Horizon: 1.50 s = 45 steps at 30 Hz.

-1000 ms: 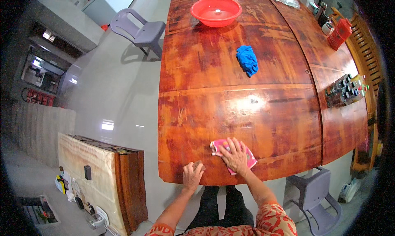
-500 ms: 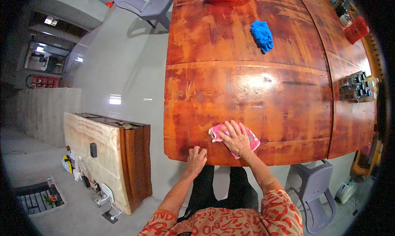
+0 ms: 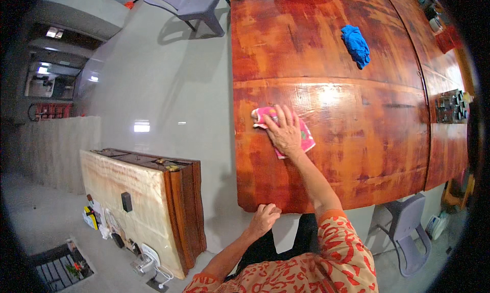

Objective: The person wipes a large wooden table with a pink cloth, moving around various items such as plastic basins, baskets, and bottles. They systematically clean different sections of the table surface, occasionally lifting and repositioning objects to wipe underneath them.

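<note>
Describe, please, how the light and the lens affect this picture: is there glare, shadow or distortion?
Head view: glare whitens a patch of the wooden table beyond the pink cloth; head view: the upper grey chair darkens the floor with its shadow; head view: the table's seam curves, and blackness borders both sides.

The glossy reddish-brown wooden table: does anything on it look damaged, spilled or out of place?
The table looks patchy, pale orange streaks among dark red areas, possibly wear. A crumpled blue cloth lies bunched beyond the right hand and its pink patterned cloth. No clear spill shows.
</note>
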Each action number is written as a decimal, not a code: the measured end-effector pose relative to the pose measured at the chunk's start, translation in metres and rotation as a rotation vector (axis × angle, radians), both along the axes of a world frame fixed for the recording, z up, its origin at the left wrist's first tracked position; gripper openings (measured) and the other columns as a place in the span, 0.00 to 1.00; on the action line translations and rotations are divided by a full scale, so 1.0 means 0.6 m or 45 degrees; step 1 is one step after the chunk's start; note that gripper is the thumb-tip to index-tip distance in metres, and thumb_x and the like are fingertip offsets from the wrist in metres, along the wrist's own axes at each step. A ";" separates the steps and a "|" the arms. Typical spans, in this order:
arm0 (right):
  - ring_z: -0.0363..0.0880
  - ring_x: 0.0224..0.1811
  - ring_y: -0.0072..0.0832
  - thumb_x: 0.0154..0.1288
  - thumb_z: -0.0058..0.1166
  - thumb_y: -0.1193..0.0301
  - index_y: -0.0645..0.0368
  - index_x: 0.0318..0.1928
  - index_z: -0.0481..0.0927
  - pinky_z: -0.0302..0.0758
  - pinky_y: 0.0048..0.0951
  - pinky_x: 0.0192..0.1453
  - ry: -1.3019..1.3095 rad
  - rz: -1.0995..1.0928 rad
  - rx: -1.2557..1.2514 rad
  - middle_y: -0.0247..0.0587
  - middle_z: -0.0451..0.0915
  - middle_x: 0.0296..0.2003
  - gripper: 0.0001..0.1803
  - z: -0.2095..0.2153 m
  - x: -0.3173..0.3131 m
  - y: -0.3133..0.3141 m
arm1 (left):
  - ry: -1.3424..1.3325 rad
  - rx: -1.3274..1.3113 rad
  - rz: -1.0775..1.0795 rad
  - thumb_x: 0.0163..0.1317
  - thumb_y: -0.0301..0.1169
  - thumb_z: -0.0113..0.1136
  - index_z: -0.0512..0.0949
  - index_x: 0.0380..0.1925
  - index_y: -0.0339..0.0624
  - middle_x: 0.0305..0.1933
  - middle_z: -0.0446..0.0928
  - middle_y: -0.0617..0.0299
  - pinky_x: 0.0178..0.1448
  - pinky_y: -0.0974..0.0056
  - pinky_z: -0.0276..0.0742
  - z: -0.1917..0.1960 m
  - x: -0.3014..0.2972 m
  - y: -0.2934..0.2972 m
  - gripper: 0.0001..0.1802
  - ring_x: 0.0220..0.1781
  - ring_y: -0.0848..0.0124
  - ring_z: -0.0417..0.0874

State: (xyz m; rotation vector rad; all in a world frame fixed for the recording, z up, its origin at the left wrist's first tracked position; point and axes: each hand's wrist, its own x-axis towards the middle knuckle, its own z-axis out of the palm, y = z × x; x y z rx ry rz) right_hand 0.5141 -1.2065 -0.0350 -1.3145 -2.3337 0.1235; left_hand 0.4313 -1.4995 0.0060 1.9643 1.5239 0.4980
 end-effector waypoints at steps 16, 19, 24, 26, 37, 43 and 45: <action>0.57 0.73 0.43 0.69 0.46 0.53 0.32 0.65 0.69 0.54 0.55 0.73 -0.251 0.492 -0.261 0.41 0.61 0.70 0.25 0.025 -0.031 -0.223 | 0.092 -0.595 0.031 0.71 0.37 0.51 0.72 0.48 0.48 0.43 0.73 0.51 0.47 0.46 0.77 0.072 -0.218 0.047 0.10 0.44 0.46 0.80; 0.58 0.72 0.41 0.68 0.46 0.53 0.30 0.64 0.70 0.54 0.56 0.73 -0.259 0.469 -0.237 0.40 0.65 0.68 0.23 0.025 -0.055 -0.147 | 0.101 -0.697 0.034 0.71 0.40 0.51 0.72 0.48 0.49 0.43 0.74 0.52 0.48 0.46 0.77 0.065 -0.232 0.042 0.11 0.44 0.47 0.80; 0.58 0.72 0.41 0.67 0.49 0.52 0.31 0.63 0.71 0.53 0.55 0.73 -0.203 0.402 -0.194 0.39 0.64 0.68 0.24 0.034 -0.081 -0.065 | 0.053 -0.693 -0.018 0.71 0.43 0.52 0.73 0.45 0.49 0.43 0.75 0.55 0.44 0.46 0.78 0.044 -0.246 0.028 0.12 0.43 0.49 0.81; 0.56 0.73 0.41 0.66 0.51 0.52 0.30 0.64 0.70 0.51 0.54 0.74 -0.197 0.312 -0.163 0.39 0.63 0.69 0.25 0.026 -0.085 -0.034 | 0.058 -0.642 -0.071 0.70 0.45 0.53 0.74 0.43 0.49 0.42 0.76 0.55 0.42 0.45 0.79 0.037 -0.244 0.018 0.13 0.43 0.50 0.82; 0.56 0.73 0.42 0.66 0.51 0.49 0.31 0.65 0.71 0.52 0.55 0.73 -0.138 -0.151 -0.005 0.40 0.61 0.70 0.26 0.005 -0.059 -0.033 | -0.219 -0.646 0.408 0.68 0.41 0.56 0.77 0.39 0.43 0.38 0.80 0.53 0.44 0.53 0.77 0.065 -0.194 0.040 0.13 0.41 0.54 0.83; 0.51 0.76 0.43 0.64 0.53 0.49 0.30 0.68 0.67 0.48 0.58 0.74 -0.150 -0.013 -0.196 0.42 0.57 0.73 0.31 0.031 0.015 -0.148 | -0.301 -0.554 0.495 0.66 0.40 0.59 0.78 0.40 0.41 0.37 0.81 0.53 0.42 0.55 0.77 0.071 -0.142 0.079 0.13 0.38 0.55 0.83; 0.51 0.76 0.43 0.62 0.55 0.48 0.30 0.69 0.67 0.48 0.59 0.74 -0.177 0.001 -0.224 0.42 0.56 0.74 0.33 0.039 0.035 -0.174 | -0.498 -0.558 0.532 0.66 0.37 0.60 0.77 0.39 0.40 0.33 0.80 0.59 0.40 0.61 0.77 0.038 -0.123 0.072 0.11 0.35 0.66 0.82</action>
